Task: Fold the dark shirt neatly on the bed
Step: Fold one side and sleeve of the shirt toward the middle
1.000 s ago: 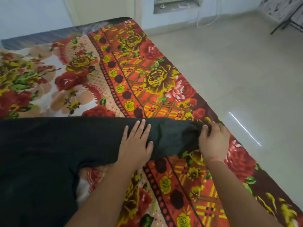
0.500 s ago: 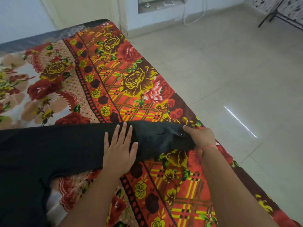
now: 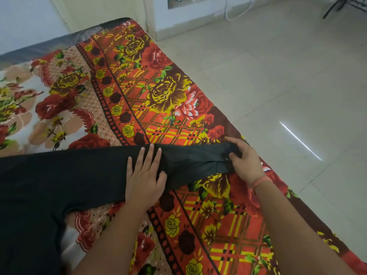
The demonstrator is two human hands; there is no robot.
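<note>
Pale tiled floor, white cable, black stand legs.

dark shirt: plain black, spread flat on bed. body fills near-left corner of view, one long sleeve stretched out to right, cuff end almost at bed's right edge. tiny shiny button or snap at cuff.

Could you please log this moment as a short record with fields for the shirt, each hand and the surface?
shirt: dark shirt spread flat, sleeve stretched out to the right
left hand: left hand open, palm pressing the sleeve
right hand: right hand pinching the cuff end
surface: floral blanket on the bed
fold state: not yet folded
</note>
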